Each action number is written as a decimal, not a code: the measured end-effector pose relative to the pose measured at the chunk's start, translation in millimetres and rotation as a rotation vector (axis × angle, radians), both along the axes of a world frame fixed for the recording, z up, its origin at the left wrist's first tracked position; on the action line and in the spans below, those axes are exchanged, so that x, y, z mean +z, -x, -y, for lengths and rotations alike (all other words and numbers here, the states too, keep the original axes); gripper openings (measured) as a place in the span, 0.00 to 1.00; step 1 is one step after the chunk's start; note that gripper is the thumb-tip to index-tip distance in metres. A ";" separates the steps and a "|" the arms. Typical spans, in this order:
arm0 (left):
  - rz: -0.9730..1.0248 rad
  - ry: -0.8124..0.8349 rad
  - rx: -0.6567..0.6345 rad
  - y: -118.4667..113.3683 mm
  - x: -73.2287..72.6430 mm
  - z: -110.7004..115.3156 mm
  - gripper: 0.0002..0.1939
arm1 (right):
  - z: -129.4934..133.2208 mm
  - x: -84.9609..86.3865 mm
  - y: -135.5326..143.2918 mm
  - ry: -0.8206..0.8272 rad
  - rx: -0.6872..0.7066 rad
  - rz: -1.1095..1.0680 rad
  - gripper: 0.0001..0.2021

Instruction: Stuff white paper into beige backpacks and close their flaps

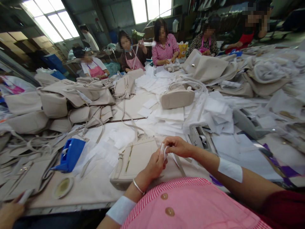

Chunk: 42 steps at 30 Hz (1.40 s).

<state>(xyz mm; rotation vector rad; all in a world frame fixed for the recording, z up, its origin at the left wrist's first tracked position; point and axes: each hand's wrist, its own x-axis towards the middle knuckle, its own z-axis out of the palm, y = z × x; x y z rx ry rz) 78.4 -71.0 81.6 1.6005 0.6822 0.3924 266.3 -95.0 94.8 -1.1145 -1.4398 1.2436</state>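
Head view: we hold a small white piece [162, 148] beside a beige bag [139, 156].
At lower centre, our left hand [154, 163] and right hand [178, 146] pinch it; the bag lies just left, a blue dispenser [73, 156] farther left.

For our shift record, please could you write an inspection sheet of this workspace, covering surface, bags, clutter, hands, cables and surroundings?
Surface: pale worktable, partly covered by white sheets.
Job's things: beige bag on the worktable; white material.
Clutter: bag pile, blue tape dispenser, round dish.
Hands: left hand and right hand pinch the white material with fingers.
Cables: nothing seen.
Surroundings: co-workers across the worktable, windows behind; another person's hand at lower left.
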 end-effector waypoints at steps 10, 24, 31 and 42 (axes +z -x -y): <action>-0.176 -0.543 0.182 -3.4 1.3 12.2 0.12 | 9.4 -18.0 12.7 0.083 -0.242 -0.139 0.10; -0.203 -0.516 0.011 -12.0 3.0 8.4 0.16 | 45.0 -8.1 -21.6 0.024 -0.607 0.386 0.16; -0.231 -0.499 0.001 -8.8 -4.2 -0.2 0.16 | 117.3 -34.0 -133.4 0.545 -1.000 0.446 0.07; -0.238 -0.477 0.002 -11.2 -2.4 1.8 0.17 | 153.3 -57.0 -123.6 0.583 -1.011 0.315 0.09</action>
